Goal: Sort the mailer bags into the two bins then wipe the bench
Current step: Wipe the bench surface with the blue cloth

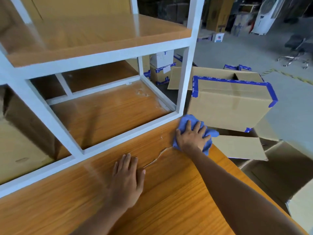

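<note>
The right hand (192, 138) presses a cloth (184, 119) flat-fingered, wiping the surface (169, 192) corner. The left hand (127, 177) lies flat, bracing.

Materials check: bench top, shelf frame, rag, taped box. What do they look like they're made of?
Bench top: likely wood-grain laminate, orange-brown, slight sheen; a chipped pale streak hints at a thin surface layer.
Shelf frame: white-painted square bars, probably metal.
Rag under the right hand: soft blue cloth, crumpled.
Box: brown corrugated cardboard, blue tape on edges.
</note>
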{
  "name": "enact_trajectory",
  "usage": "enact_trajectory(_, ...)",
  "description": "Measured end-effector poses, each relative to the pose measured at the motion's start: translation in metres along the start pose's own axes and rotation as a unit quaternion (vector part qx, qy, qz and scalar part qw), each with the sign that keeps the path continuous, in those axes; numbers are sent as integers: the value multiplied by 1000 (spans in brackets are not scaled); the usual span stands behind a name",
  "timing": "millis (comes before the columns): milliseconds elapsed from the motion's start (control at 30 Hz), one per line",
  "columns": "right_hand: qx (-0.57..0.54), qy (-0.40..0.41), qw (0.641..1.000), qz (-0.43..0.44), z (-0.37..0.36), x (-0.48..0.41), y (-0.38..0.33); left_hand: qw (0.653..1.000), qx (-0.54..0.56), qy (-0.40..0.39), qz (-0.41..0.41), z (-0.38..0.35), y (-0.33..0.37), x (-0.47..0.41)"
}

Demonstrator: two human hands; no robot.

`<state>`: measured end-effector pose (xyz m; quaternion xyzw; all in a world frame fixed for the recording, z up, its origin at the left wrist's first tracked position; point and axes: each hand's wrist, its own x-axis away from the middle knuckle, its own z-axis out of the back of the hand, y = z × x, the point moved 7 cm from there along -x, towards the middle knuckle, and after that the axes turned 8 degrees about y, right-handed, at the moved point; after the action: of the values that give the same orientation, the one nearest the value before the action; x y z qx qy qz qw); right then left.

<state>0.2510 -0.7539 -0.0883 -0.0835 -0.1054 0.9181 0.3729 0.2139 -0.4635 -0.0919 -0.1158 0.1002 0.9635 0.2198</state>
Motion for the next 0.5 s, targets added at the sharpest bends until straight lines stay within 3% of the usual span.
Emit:
enact_trajectory(67, 11, -9, 1000, 18, -3, -6, -20, 1000, 7, 0, 6, 0, 0, -2)
enact_trajectory(233, 32, -46, 984, 168, -12, 21, -57, 999, 37, 19, 25, 10, 0, 1)
enact_trajectory(367, 32, -92, 939, 329, -10, 88, -76, 995, 60, 70, 24, 25, 1, 3)
enact_trajectory(433, 32, -119, 913, 388, -2, 112, -56, 990, 94, 88, 51, 33, -2, 3)
enact_trajectory(500, 40, -109, 922, 369, 12, 104, -6, 989, 116, 83, 35, 38, -14, 11)
